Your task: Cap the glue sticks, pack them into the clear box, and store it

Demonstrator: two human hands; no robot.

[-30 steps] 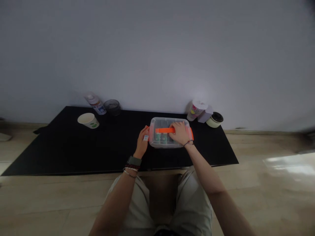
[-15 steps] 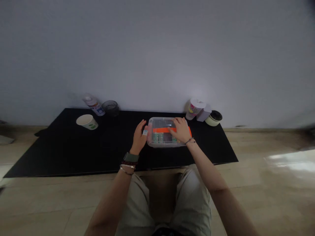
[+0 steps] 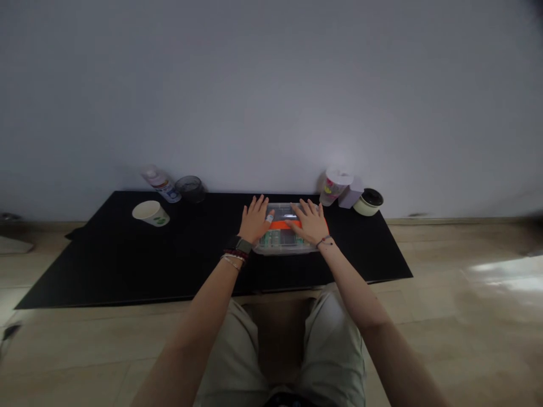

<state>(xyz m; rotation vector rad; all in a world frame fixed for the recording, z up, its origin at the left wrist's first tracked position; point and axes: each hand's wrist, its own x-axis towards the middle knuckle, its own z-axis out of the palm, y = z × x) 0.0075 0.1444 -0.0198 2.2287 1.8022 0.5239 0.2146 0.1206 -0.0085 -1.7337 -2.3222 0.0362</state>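
A clear plastic storage box (image 3: 283, 240) with an orange strip across its lid lies on the black table in front of me. Green and dark items show through the lid; I cannot make out what they are. Spread flat, my left hand (image 3: 255, 220) rests on the left end of the lid. My right hand (image 3: 311, 223) lies on the right part, fingers apart and pointing to the wall. Neither hand is closed around anything. The box's left and right ends are partly hidden beneath the hands.
On the black table (image 3: 106, 265), a paper cup (image 3: 151, 213), a spray bottle (image 3: 162, 185) and a dark glass bowl (image 3: 190, 189) stand at left. Behind the box at right are a patterned plastic cup (image 3: 334, 188), a pale small box (image 3: 351, 194) and a lidded cream pot (image 3: 368, 203).
My left hand has moved right, from beside the box's left end onto its lid. The right hand stays on the lid, its fingers now spread wider.
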